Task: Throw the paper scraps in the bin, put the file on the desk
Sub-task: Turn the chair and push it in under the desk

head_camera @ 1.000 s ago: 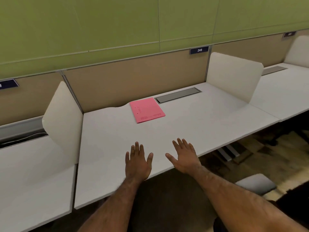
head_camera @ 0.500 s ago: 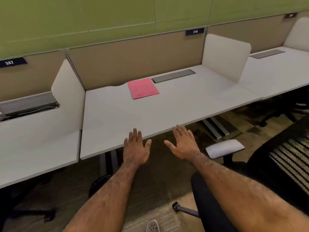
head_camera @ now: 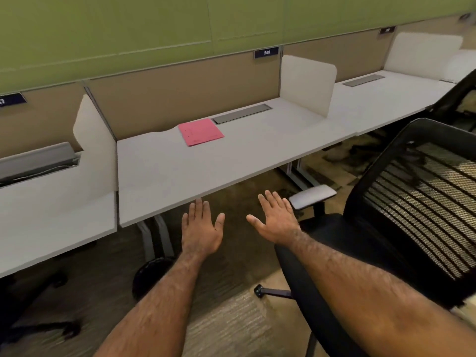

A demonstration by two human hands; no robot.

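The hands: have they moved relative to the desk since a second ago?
Yes. Both the left hand and right hand have pulled back from over the desk to short of its front edge, open and empty.

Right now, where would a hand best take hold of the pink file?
By the near right corner of the file, coming from the desk's front edge. It lies flat and thin, so a fingertip probably has to lift that corner before pinching.

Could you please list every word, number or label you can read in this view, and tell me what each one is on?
"248": white digits on the dark nameplate on the tan partition behind the desk.
Left nameplate: cut off and blurred, unreadable.
Far right nameplate: too small to read.
Pink file: faint marks, too small to read.
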